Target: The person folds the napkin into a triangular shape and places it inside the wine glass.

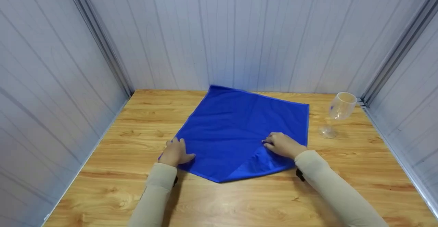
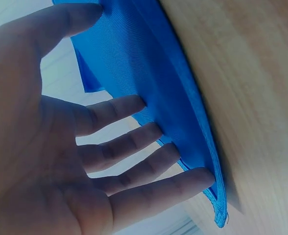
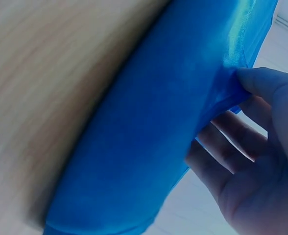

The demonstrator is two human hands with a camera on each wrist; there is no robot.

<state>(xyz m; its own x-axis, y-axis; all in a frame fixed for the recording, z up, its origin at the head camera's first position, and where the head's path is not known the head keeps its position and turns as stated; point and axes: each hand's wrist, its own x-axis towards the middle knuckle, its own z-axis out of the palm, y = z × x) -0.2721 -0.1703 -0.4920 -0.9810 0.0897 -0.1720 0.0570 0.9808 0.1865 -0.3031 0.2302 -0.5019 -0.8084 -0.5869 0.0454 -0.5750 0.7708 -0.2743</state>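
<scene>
On the table (image 1: 113, 186), a wooden top enclosed by pale panelled walls (image 1: 51, 83), a blue cloth (image 1: 239, 124) lies spread flat near the middle, turned so that 1 corner points to the far wall and another toward the person. The near right corner has been brought inward, forming 1 diagonal fold whose flap shows a slightly glossier face; the other 3 corners lie unfolded, so the folding appears, as a judgement, to be at an early stage, with most of the cloth still in a single layer.

The right hand (image 1: 282, 145) rests on the folded flap at its inner tip. In the right wrist view its thumb and fingers (image 3: 217, 161) pinch a raised ridge of cloth between them (the fingers lie close together beneath the fabric).

The left hand (image 1: 176, 152) lies at the cloth's left corner. In the left wrist view its fingers (image 2: 134, 142) are straight and spread, their tips touching the hemmed edge without curling round it; the thumb points apart from them along the cloth.

A clear wine glass (image 1: 338, 112) stands tilted in the picture at the right of the table, just beside the cloth's right corner and untouched.
</scene>
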